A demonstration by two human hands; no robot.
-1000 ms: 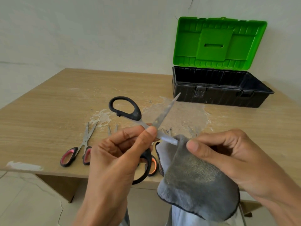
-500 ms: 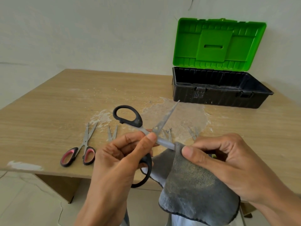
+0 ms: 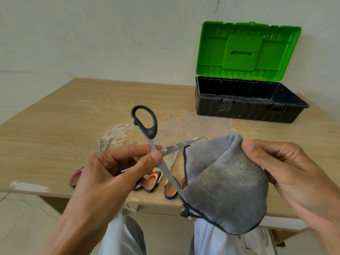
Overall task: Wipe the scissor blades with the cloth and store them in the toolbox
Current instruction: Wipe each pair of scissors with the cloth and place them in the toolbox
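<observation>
Pinching the stiff, probably sharp scissors (image 3: pixel 152 134) at the pivot, the left hand (image 3: pixel 117 168) looks secure; the right hand (image 3: pixel 287 170) grips the soft cloth (image 3: pixel 224 181).

Near the pivot, black-handled scissors (image 3: pixel 152 133) are pinched by the left hand (image 3: pixel 117 172) with blades spread, one blade's tip hidden by a grey cloth (image 3: pixel 224 184) gripped in the right hand (image 3: pixel 287 170), while an open toolbox (image 3: pixel 248 111) is set on the table (image 3: pixel 55 126).
</observation>
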